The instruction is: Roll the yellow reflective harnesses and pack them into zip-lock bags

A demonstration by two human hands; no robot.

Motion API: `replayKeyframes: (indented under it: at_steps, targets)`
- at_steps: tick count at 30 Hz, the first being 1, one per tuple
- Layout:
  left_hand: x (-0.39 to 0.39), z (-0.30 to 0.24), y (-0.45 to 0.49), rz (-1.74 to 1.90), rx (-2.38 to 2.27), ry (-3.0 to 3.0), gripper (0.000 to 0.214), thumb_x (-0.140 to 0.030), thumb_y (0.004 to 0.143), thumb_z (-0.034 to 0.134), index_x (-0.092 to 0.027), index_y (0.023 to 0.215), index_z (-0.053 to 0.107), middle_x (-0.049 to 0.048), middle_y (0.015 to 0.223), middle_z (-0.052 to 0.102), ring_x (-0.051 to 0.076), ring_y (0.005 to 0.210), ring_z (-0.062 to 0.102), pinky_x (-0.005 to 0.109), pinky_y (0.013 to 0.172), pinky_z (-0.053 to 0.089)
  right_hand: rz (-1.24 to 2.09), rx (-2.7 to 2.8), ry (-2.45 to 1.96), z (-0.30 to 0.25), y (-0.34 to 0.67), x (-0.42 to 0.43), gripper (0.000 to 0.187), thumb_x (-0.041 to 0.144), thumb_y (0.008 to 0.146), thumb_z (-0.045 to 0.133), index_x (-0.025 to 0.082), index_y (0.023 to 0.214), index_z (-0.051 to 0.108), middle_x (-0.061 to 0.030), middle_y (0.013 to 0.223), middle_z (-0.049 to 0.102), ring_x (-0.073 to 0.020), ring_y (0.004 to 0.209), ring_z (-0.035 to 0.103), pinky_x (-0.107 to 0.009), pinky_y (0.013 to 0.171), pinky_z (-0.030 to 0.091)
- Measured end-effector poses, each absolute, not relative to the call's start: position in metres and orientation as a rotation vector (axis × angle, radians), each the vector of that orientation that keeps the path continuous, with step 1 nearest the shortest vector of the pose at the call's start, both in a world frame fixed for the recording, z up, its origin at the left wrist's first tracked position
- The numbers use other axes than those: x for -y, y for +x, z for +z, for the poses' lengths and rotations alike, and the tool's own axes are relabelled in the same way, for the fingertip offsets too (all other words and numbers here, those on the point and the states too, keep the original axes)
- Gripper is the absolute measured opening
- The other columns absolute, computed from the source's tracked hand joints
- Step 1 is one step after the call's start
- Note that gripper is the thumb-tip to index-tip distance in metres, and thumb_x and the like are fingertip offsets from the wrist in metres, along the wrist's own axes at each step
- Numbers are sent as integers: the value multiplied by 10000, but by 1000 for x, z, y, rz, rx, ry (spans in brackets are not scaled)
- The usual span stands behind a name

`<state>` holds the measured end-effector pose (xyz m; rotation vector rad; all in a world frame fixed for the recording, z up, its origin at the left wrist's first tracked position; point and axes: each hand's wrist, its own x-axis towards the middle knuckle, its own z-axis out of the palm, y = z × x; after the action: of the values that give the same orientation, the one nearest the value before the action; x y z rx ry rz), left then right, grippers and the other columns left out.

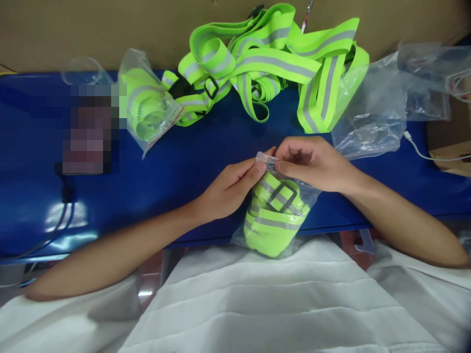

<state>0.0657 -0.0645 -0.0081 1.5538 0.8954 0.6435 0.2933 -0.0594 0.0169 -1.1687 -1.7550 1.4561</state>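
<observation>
A clear plastic bag (275, 215) holding a folded neon-green reflective belt with a black buckle hangs at the near edge of the blue table (184, 166). My left hand (228, 189) pinches the bag's top edge from the left, fingers pressed together. My right hand (312, 164) pinches the same top edge from the right, fingers curled over it. The two hands nearly touch at the bag's mouth.
A second bagged green belt (147, 105) lies at the back left. Loose neon-green reflective belts (265, 63) are piled at the back centre. Empty clear bags (371, 113) and a white cable (423, 152) lie at the right. A blurred patch (88, 132) sits at the left.
</observation>
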Motion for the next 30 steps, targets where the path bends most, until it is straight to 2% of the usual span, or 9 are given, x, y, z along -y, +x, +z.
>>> replayKeyframes:
  at_steps: [2, 3, 5, 8, 12, 16, 18, 21, 30]
  targets:
    - [64, -9, 65, 661, -889, 1496, 634, -662, 1020, 576, -232, 1483, 628, 58, 1318, 707, 252, 1243, 638, 288, 1027, 546, 1460, 1753, -1158, 19, 293, 60, 249, 367, 916, 753, 162, 845, 630, 7, 709, 574, -84, 607, 467, -221, 532, 351]
    - [64, -11, 64, 659, -877, 1468, 703, -653, 1006, 612, -265, 1584, 515, 51, 1293, 710, 245, 1200, 656, 285, 987, 562, 1459, 1754, -1152, 20, 292, 60, 244, 368, 919, 752, 162, 854, 638, 9, 705, 571, -83, 607, 470, -221, 533, 355]
    - [64, -13, 63, 627, -845, 1419, 847, -624, 992, 662, -331, 1690, 283, 22, 1108, 730, 202, 968, 694, 252, 802, 575, 1463, 1758, -1144, 22, 292, 60, 240, 365, 921, 755, 161, 855, 647, 13, 693, 569, -80, 601, 469, -222, 528, 352]
    - [65, -14, 63, 587, -813, 1363, 904, -587, 997, 676, -360, 1710, 169, -10, 883, 683, 156, 732, 643, 220, 633, 515, 1502, 1743, -1145, 24, 291, 59, 273, 375, 899, 786, 158, 827, 636, 15, 682, 572, -77, 594, 474, -221, 522, 347]
    - [66, -9, 68, 641, -834, 1244, 913, -581, 933, 752, -293, 1681, 315, 26, 969, 728, 200, 879, 710, 248, 720, 582, 1530, 1703, -1132, 24, 293, 58, 301, 420, 892, 797, 160, 860, 649, 16, 693, 581, -81, 598, 491, -219, 524, 359]
    - [65, -3, 70, 578, -782, 1296, 498, -523, 893, 803, -158, 1229, 752, 57, 1014, 762, 216, 932, 725, 247, 768, 589, 1478, 1697, -1157, 24, 297, 56, 304, 445, 894, 798, 172, 865, 668, 11, 685, 588, -89, 587, 505, -229, 523, 373]
    - [66, -1, 70, 506, -746, 1370, 406, -509, 929, 762, -135, 1082, 788, 57, 966, 763, 195, 868, 714, 233, 729, 565, 1539, 1695, -1153, 23, 298, 55, 316, 459, 874, 817, 171, 880, 685, -5, 716, 633, -106, 619, 560, -237, 548, 422]
    - [66, 0, 68, 447, -710, 1408, 410, -520, 959, 724, -143, 1109, 789, 52, 958, 760, 203, 895, 713, 237, 734, 557, 1631, 1693, -1159, 21, 299, 54, 341, 470, 845, 847, 168, 884, 696, -20, 742, 671, -128, 658, 615, -243, 574, 469]
    - [62, -1, 68, 397, -678, 1450, 369, -490, 988, 690, -155, 1113, 781, 48, 962, 764, 211, 906, 719, 248, 751, 567, 1616, 1649, -1121, 20, 293, 58, 319, 471, 886, 818, 179, 905, 690, -5, 712, 662, -115, 629, 596, -237, 555, 449]
